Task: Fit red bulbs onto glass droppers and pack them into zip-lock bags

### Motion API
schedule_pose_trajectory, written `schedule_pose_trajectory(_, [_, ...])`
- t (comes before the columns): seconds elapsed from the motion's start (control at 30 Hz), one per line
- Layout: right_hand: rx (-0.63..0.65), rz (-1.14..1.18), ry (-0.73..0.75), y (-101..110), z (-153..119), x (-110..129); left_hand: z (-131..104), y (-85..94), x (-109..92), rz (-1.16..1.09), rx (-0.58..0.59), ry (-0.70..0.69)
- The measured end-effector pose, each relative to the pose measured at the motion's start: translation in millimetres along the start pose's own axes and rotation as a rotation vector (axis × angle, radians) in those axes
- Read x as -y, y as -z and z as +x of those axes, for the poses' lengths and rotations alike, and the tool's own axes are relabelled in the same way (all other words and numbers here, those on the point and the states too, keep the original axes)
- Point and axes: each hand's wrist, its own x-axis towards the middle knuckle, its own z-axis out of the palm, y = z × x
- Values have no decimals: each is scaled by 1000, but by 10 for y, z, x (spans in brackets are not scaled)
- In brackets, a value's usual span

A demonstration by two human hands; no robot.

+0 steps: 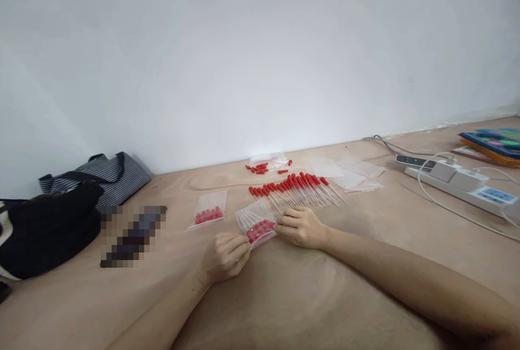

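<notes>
A clear zip bag (255, 220) holds several clear droppers with red bulbs, the bulbs lying near its open-looking edge. My left hand (228, 255) pinches the bag's lower left corner, fingers closed. At the right corner my right hand (300, 226) grips the bag's edge between thumb and fingers. To the left lies another bag (209, 208) with several red bulbs inside. Behind my right hand a row of loose red-capped droppers (292, 187) is spread on the table.
Loose red bulbs (262, 167) lie near the wall, and flat clear bags (349, 173) sit behind the droppers. A power strip (463, 187) with cables is at right, near stacked colourful items (495, 141). Bags (52, 231) and a pixelated dark object (136, 233) are at left.
</notes>
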Motion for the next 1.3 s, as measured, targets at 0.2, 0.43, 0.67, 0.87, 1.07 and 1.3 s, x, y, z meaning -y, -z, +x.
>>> schedule_pose_trajectory(0.2, [-8, 26, 7, -58, 41, 65, 73, -125, -71, -29, -54, 108])
schedule_pose_trajectory(0.43, [-60, 63, -61, -22, 118, 138, 119, -206, -137, -49, -114, 92])
schedule_pose_trajectory(0.67, [-49, 102, -84, -49, 151, 187, 159, -176, -147, -2, -89, 82])
schedule_pose_trajectory(0.87, [-21, 138, -105, -68, 149, 195, 148, -119, -107, 115, -118, -14])
schedule_pose_trajectory(1.07, [-43, 178, -135, -78, 129, 174, 1, -7, -32, 204, -135, -72])
schedule_pose_trajectory(1.3, [-24, 165, -144, -78, 118, 165, -40, 104, 23, 210, -100, -29])
